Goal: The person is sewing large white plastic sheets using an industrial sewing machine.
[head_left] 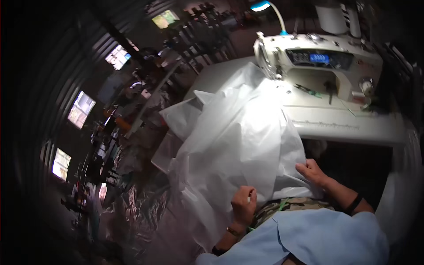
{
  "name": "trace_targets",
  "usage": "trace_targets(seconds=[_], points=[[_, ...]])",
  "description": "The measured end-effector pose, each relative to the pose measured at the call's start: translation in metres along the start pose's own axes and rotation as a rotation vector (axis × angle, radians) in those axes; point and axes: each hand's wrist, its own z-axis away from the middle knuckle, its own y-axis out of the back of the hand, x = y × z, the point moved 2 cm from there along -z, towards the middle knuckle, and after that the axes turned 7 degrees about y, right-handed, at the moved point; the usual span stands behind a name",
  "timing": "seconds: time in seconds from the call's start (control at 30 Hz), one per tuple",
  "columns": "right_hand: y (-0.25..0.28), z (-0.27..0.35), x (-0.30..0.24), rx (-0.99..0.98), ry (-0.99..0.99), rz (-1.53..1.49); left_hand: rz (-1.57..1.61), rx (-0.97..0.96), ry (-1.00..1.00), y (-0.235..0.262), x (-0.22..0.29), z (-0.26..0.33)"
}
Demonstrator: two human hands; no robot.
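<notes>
At sewing machine (320,57), white sheeting (238,141) partly glare-bleached; left hand (244,204), grip unclear.

The sheet (229,137) is milky white without a pattern, shading to grey in its folds and to bright white near the needle end of the sewing machine (364,70). Machine housing: off-white. Control panel (291,57): black; its display (319,58): blue. Lamp head (260,6): blue with a white-cyan glow; lamp neck (279,17): pale; neck base (283,32): light blue. Counter (371,126): whitish, with a row of fine dark graduations along the front. Thread snips (314,93): green and dark. Shirt (327,234): plain light blue. Trousers (302,203): camouflage pattern in brown, tan and olive. Cord (283,203): bright green. Right wristband (354,203): black.
</notes>
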Motion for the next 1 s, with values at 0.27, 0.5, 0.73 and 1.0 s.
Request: trace_targets(seconds=[0.27, 0.5, 0.73, 1.0], points=[[0.042, 0.04, 0.007, 0.008, -0.072, 0.634, 0.094, 0.014, -0.027, 0.008, 0.027, 0.004], [-0.001, 0.019, -0.085, 0.282, 0.466, 0.829, 0.119, -0.023, -0.08, 0.0, 0.025, -0.007], [-0.071, -0.03, -0.031, 0.089, -0.309, -0.337, 0.13, 0.01, -0.074, 0.01, 0.045, -0.019], [-0.124, -0.015, 0.002, -0.157, -0.165, 0.014, 0.067, -0.086, -0.15, 0.012, 0.037, -0.026]])
